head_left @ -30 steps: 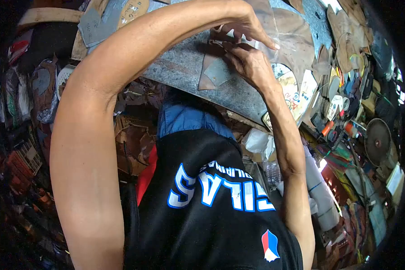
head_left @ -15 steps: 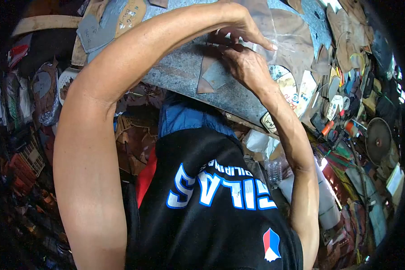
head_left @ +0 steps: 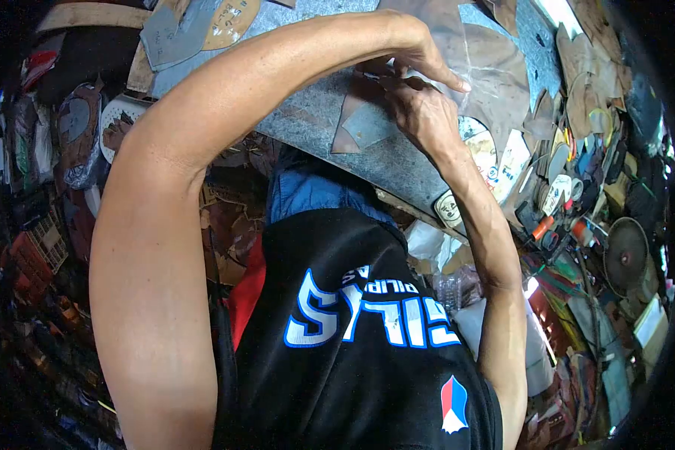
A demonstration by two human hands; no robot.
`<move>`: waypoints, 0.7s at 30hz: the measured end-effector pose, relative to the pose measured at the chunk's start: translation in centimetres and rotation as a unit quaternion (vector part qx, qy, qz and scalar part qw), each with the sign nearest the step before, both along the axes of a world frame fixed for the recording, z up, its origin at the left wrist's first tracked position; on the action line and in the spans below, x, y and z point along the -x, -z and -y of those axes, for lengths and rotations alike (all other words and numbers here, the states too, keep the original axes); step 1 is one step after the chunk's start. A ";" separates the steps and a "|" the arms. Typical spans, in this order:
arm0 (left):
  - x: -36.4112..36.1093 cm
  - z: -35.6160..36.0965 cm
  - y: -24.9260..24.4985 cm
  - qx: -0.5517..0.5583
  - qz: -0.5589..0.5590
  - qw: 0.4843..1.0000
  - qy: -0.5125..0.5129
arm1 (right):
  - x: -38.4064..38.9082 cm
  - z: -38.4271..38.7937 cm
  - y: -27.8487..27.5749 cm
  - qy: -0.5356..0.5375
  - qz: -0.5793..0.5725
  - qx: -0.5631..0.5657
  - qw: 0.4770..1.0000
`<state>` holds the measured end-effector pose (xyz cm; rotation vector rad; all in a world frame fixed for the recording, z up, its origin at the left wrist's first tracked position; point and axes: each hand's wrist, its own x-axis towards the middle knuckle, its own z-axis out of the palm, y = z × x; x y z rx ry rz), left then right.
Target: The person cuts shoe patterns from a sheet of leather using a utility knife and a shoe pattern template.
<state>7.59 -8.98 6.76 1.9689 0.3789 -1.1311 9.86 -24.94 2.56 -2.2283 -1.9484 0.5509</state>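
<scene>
Across the grey work board (head_left: 300, 112) reaches my left hand (head_left: 427, 61), one finger stretched out over a thin brown leather sheet (head_left: 495, 71); its other fingers are partly hidden. Just below it is my right hand (head_left: 427, 116), fingers bent and drawn together near a dark leather edge. What they grip is too small and shadowed to tell. Left of my right hand, a grey pattern piece (head_left: 369, 126) lies on a brown leather piece (head_left: 345, 142).
Marked templates (head_left: 232, 22) lie at the board's upper left, others (head_left: 478, 146) to the right. An orange-capped item (head_left: 543, 227), a round metal fan-like disc (head_left: 625, 256) and leather scraps (head_left: 577, 67) crowd the right side. A crate (head_left: 45, 244) stands left.
Both hands have shifted slightly right in view, along with the board's contents. My right hand's fingers have changed pose a little, and my left hand's finger remains stretched over the leather.
</scene>
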 end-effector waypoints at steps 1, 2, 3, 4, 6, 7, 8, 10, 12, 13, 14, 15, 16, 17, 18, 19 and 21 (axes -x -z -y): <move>-0.1 -0.2 -0.1 0.005 -0.004 1.000 0.005 | -0.1 0.0 -0.1 0.003 0.000 0.009 1.000; -0.1 -0.3 -0.3 0.010 -0.008 1.000 0.010 | -0.1 0.1 -0.2 0.002 0.000 0.008 1.000; -0.1 -0.3 0.3 0.012 -0.010 1.000 0.012 | -0.1 0.1 -0.2 0.015 -0.003 0.010 1.000; -0.3 -0.3 1.1 0.015 -0.012 1.000 0.014 | -0.1 0.1 -0.3 0.028 -0.006 0.012 1.000; -0.1 0.1 2.2 0.029 0.051 0.998 -0.013 | -0.2 0.2 -0.3 0.031 -0.002 0.018 0.999; 0.1 0.2 1.8 0.035 0.072 0.997 -0.021 | -0.2 0.3 -0.4 0.035 0.003 0.024 0.999; -0.1 -0.4 1.2 0.036 0.046 0.998 0.003 | -0.3 0.4 -0.3 0.035 0.004 0.025 0.999; -0.1 -0.5 1.4 0.037 0.021 0.999 0.027 | -0.5 0.5 -0.1 0.047 -0.007 0.049 0.998; 0.3 -0.1 2.4 0.046 0.101 0.994 0.020 | -0.3 0.6 -0.5 0.055 -0.005 0.053 0.997; 0.5 0.1 2.4 0.049 0.128 0.990 0.017 | -0.2 0.6 -0.8 0.063 -0.003 0.055 0.996; 0.5 0.3 2.3 0.032 0.111 0.993 0.020 | -0.2 0.7 -1.1 0.062 -0.003 0.056 0.996; 0.6 0.5 2.0 0.014 0.094 0.995 0.022 | -0.2 0.8 -1.3 0.072 -0.011 0.056 0.996; 0.6 0.4 1.7 0.015 0.095 0.995 0.020 | -0.3 0.8 -1.4 0.081 -0.020 0.057 0.995; 0.7 0.4 1.4 0.016 0.090 0.995 0.028 | -0.3 0.8 -1.4 0.080 -0.019 0.057 0.995; 0.7 0.4 1.1 0.019 0.084 0.996 0.038 | -0.4 1.0 -1.5 0.083 -0.015 0.062 0.994; 0.9 0.5 0.9 0.021 0.085 0.995 0.038 | -0.5 1.1 -1.5 0.087 -0.010 0.068 0.994; 1.1 0.5 0.5 0.031 0.080 0.996 0.033 | -0.7 1.7 -1.1 0.091 -0.013 0.045 0.995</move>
